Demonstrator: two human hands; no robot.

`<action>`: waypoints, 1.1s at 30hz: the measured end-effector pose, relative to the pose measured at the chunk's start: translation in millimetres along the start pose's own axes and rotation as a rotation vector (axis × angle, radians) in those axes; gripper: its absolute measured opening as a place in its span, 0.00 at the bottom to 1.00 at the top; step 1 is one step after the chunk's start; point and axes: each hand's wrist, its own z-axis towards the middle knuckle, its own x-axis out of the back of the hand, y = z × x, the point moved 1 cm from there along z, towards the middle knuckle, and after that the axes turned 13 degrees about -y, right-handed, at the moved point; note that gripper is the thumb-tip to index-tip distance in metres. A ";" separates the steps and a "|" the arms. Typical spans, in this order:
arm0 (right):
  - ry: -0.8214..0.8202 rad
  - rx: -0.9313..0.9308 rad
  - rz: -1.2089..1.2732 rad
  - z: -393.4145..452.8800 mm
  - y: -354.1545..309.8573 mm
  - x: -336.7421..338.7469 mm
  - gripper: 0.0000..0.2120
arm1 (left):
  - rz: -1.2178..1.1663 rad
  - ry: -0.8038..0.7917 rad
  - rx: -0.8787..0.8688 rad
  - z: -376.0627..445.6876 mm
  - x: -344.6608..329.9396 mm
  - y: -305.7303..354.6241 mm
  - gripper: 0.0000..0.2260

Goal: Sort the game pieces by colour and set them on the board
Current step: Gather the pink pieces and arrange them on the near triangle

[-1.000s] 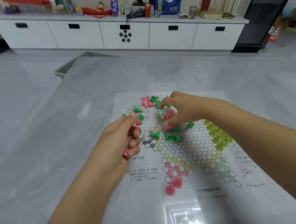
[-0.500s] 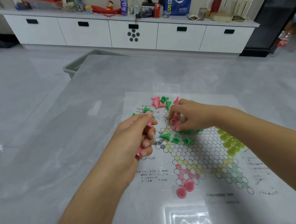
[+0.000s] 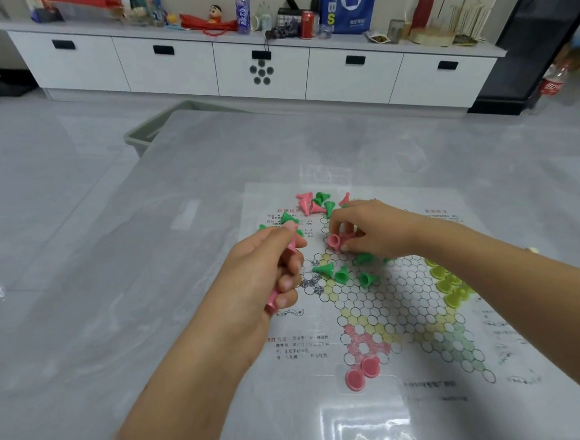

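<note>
Centre frame: left hand (image 3: 252, 284) is curled tight around a stack of pink plastic cone pieces (image 3: 275, 291). Right hand (image 3: 368, 229) pinches another pink cone (image 3: 335, 240) over the printed paper hexagon board (image 3: 391, 309). Recommended: lift clear of loose green cones (image 3: 341, 274), nest squarely.

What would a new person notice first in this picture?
Two bare hands work over a paper game board on the grey table. The left hand grips a stack of pink pieces; the right hand pinches a pink piece among scattered green pieces.
</note>
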 end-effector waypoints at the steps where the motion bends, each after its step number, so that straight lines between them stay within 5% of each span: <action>1: 0.008 0.004 0.008 -0.2 0.7 0.1 0.05 | -0.001 0.001 0.001 -0.2 0.2 0.3 0.10; 33: 0.080 -0.005 0.004 -4.0 -2.3 -4.4 0.05 | 0.004 0.004 -0.014 -0.4 1.9 1.7 0.10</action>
